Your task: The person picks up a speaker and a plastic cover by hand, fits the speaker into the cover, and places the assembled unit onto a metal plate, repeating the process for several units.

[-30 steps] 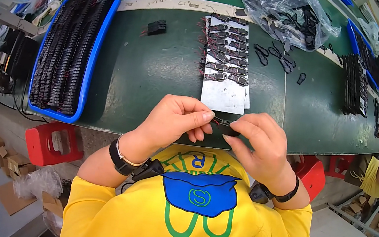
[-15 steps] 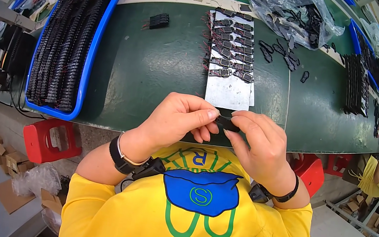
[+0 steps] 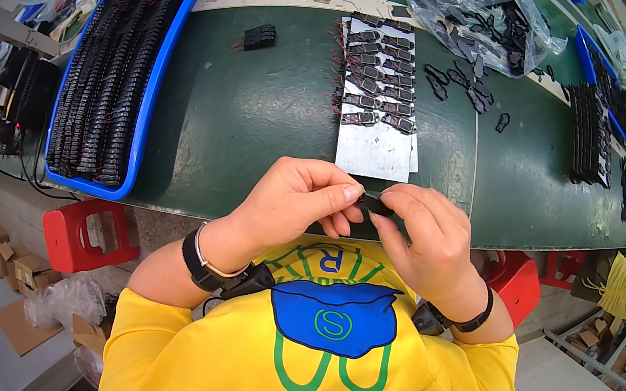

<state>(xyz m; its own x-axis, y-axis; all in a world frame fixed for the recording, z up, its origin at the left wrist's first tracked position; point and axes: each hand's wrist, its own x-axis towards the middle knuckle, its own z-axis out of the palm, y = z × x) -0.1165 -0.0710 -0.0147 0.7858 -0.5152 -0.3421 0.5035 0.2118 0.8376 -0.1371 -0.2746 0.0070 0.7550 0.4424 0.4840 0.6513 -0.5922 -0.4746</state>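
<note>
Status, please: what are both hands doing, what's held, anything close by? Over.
Left hand and right hand: both pinching a small black part. Part partly hidden. Just beyond: silver sheet, small pieces in rows on it.

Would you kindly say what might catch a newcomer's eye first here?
Probably the yellow shirt at the bottom centre, with the left hand and right hand pinching a black part just above it. Next might come the blue tray packed with black components on the left, then the pale board bearing wired pieces, straight ahead.
</note>
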